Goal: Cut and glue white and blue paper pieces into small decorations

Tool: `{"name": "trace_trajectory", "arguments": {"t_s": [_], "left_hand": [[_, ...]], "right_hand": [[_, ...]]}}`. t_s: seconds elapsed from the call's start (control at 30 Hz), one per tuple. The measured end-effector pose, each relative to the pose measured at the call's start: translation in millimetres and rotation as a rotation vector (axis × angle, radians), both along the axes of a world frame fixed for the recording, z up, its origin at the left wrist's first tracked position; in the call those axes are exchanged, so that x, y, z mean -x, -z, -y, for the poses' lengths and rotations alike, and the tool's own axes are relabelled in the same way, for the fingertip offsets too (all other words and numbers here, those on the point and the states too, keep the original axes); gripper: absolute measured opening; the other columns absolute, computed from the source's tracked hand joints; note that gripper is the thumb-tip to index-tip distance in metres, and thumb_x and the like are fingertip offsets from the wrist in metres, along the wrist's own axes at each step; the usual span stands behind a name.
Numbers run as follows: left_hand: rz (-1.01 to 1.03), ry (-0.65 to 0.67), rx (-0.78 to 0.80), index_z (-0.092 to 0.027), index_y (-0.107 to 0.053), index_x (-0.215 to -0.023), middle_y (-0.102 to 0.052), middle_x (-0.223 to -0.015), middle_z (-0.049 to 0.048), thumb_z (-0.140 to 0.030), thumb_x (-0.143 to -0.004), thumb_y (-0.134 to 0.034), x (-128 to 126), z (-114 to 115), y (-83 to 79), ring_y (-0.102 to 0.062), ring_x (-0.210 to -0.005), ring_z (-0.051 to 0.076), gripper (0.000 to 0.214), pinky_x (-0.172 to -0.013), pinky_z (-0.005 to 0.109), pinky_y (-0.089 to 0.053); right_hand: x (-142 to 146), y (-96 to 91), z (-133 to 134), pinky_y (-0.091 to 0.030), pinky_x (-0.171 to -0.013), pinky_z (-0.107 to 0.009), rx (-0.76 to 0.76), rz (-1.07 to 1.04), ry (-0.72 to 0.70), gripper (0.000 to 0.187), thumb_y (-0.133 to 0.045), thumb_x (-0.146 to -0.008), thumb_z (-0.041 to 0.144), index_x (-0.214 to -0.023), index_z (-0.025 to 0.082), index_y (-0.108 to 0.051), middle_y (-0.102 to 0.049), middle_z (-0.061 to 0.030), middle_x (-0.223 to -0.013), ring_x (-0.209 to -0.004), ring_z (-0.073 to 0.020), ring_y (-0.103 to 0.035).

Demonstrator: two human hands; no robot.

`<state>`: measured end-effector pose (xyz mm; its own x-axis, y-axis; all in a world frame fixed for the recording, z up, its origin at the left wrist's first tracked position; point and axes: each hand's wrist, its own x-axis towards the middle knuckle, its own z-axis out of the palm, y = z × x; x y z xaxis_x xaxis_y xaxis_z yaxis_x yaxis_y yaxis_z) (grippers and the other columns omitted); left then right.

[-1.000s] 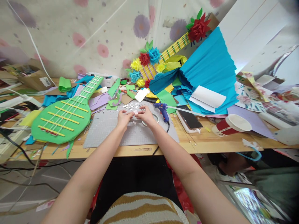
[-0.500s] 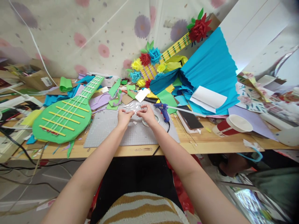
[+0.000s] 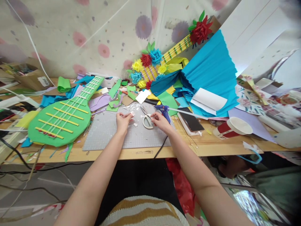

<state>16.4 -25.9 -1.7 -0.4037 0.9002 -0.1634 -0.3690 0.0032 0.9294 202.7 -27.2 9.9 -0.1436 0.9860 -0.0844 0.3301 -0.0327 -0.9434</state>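
Observation:
My left hand [image 3: 123, 121] is closed in a pinch over the grey cutting mat [image 3: 101, 135], with a small white piece [image 3: 132, 115] at its fingertips. To its right, a pair of scissors [image 3: 147, 121] with pale handles lies over the mat, blades pointing away and to the left. The curled fingers of my right hand [image 3: 161, 121] are at the right handle of these scissors, partly hiding it. Just behind that hand sits a blue glue gun [image 3: 162, 108] with a white glue stick [image 3: 188, 112]. Small white scraps [image 3: 131, 107] are scattered beyond my left hand.
A green paper lute-like instrument [image 3: 61, 121] lies on the left. Behind, a flower-covered yellow guitar shape [image 3: 176, 48] leans on the wall beside blue crepe paper [image 3: 211, 72]. A phone [image 3: 191, 119] and a paper cup [image 3: 232, 128] stand right. A black cord [image 3: 161, 147] crosses the front edge.
My hands were close together over the mat and are now apart. The right one has moved right to the scissors, whose blades now show. My left hand has shifted slightly left.

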Motion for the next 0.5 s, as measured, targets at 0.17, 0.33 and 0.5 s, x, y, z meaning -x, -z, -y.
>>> {"name": "trace_trajectory", "arguments": {"t_s": [0.17,0.33,0.5], "left_hand": [[0.036,-0.012,-0.086,-0.024,-0.023,-0.080,-0.062,-0.067,-0.0052,-0.015,-0.057,-0.066,2,3,3.9,-0.064,-0.059,0.012,0.050,-0.059,0.026,-0.051],[0.026,0.028,-0.083,-0.023,-0.023,-0.081,-0.063,-0.068,-0.0038,-0.017,-0.055,-0.068,1,4,4.3,-0.064,-0.060,0.013,0.053,-0.062,0.027,-0.051],[0.042,0.017,-0.071,-0.023,-0.024,-0.081,-0.063,-0.069,-0.0034,-0.017,-0.055,-0.069,4,4,3.6,-0.065,-0.060,0.014,0.052,-0.061,0.027,-0.051]], "right_hand": [[-42,-4.3,18,-0.028,-0.045,-0.022,-0.085,0.297,0.039,0.023,-0.052,-0.073,0.042,-0.070,0.019,-0.050,-0.045,0.0054,-0.048,-0.045,-0.0095,-0.041],[-35,-5.3,24,-0.036,-0.058,-0.026,-0.236,0.609,0.060,0.031,-0.054,-0.073,0.049,-0.071,0.019,-0.055,-0.059,-0.0027,-0.067,-0.063,-0.0157,-0.053],[18,3.9,6,-0.038,-0.084,-0.041,-0.320,0.897,0.131,0.044,-0.066,-0.067,0.042,-0.093,0.008,-0.056,-0.058,-0.0239,-0.098,-0.097,-0.0320,-0.053]]}}
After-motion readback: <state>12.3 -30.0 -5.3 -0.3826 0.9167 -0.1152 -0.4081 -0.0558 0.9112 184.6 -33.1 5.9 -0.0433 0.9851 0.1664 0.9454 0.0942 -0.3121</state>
